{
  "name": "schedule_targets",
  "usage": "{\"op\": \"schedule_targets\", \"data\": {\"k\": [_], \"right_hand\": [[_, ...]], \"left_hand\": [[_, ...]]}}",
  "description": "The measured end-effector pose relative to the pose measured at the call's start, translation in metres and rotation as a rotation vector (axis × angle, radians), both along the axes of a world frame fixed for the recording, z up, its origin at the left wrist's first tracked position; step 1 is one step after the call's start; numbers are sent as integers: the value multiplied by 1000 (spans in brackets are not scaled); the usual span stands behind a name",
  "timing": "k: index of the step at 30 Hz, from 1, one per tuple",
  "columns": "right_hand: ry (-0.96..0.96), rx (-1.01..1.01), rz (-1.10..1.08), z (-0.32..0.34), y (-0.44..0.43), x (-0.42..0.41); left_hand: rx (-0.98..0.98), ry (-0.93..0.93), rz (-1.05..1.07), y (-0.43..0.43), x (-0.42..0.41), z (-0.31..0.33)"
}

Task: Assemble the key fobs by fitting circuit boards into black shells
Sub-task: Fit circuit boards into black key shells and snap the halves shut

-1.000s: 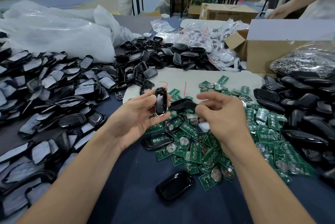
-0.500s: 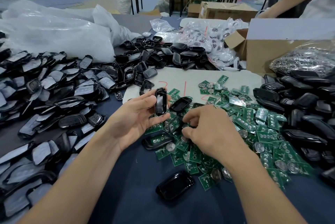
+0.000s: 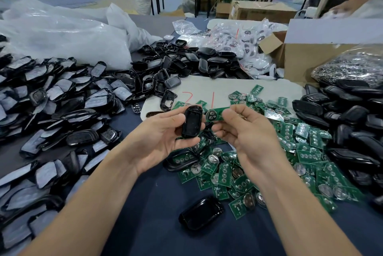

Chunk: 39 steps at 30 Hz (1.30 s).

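— Where's the shell?
— The left hand (image 3: pixel 163 138) grips the black shell (image 3: pixel 191 124); the right hand (image 3: pixel 248 131) pinches a circuit board (image 3: pixel 214 114) just beside it.
— Any writing?
— Red marks (image 3: pixel 212 99) on the white sheet (image 3: pixel 207 83), perhaps "21".

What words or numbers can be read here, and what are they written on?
"2" (uncertain) and "1", in red marker, on the white sheet; partly covered.
Print on the cardboard box: too blurred to read.
Markings on the circuit boards: too small to read.
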State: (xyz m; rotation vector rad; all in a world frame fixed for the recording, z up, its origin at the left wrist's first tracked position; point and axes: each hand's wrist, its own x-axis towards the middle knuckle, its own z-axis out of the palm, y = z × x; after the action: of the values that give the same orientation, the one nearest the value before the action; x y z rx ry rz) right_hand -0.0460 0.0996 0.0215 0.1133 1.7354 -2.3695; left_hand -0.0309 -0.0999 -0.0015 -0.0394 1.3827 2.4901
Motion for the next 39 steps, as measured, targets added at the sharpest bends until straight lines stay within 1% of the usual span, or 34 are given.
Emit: {"op": "schedule_targets", "data": {"k": [2, 3, 6, 9, 11, 12, 13, 15, 17, 18, 22, 26, 28, 30, 32, 36, 39], "right_hand": [[29, 96, -4, -1, -1, 1], [31, 105, -9, 0, -1, 2], [-8, 42, -3, 2, -1, 4], [-62, -81, 12, 3, -2, 5], [-58, -124, 30, 3, -3, 6], [-39, -115, 40, 3, -3, 6], [-6, -78, 50, 3, -4, 7], [90, 76, 52, 0, -3, 6], [166, 222, 13, -5, -2, 5], [181, 255, -13, -6, -3, 4], [156, 255, -76, -9, -4, 1], [152, 274, -43, -12, -6, -1], [186, 271, 0, -14, -9, 1], [246, 340, 13, -15, -11, 5], [294, 418, -29, -17, -12, 7], [330, 484, -181, -15, -13, 9], [392, 501, -236, -16, -15, 11]], "left_hand": [[-7, 3, -15, 0, 0, 0], [-12, 7, -20, 0, 0, 0], [-21, 18, -39, -2, 1, 0], [-22, 28, -59, -2, 2, -1], [-26, 35, -67, -1, 2, -1], [-35, 37, -68, -1, 2, -1], [-44, 40, -69, -1, 2, 0], [-48, 44, -60, -1, 2, -1], [-49, 43, -52, -2, 1, -1], [-52, 43, -52, -2, 1, -2], [-59, 35, -42, -2, 2, -1], [-74, 41, -41, -2, 2, 0], [-64, 44, -48, -2, 2, 0], [-43, 44, -52, -1, 2, 0], [-35, 54, -60, -2, 3, 0], [-65, 84, -42, 0, 3, -1], [-117, 83, -11, 4, 3, -3]]}}
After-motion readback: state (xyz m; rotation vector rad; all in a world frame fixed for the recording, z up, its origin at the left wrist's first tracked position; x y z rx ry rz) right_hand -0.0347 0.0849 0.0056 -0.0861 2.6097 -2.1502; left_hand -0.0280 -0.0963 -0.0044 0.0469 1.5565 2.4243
